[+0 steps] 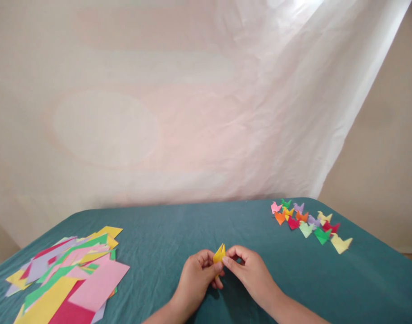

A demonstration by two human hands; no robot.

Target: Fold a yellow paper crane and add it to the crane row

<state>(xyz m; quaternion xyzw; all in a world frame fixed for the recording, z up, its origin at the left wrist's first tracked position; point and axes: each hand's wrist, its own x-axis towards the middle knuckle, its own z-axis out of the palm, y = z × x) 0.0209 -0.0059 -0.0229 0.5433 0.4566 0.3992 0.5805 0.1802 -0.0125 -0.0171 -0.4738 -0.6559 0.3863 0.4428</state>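
A small piece of folded yellow paper (220,254) is held upright between my two hands, just above the table near its front middle. My left hand (198,275) is closed on its lower left part, with the thumb across the front. The thumb and index finger of my right hand (247,269) pinch the paper's right edge. Its narrow tip points up, with a slit between two points. The lower end of the paper is mostly hidden behind my left fingers.
A loose pile of coloured paper sheets (100,281) lies at the left. Several folded paper birds (306,229) stand in rows at the back right. A dark green cloth (179,229) covers the table, and a pale sheet (192,112) hangs behind it.
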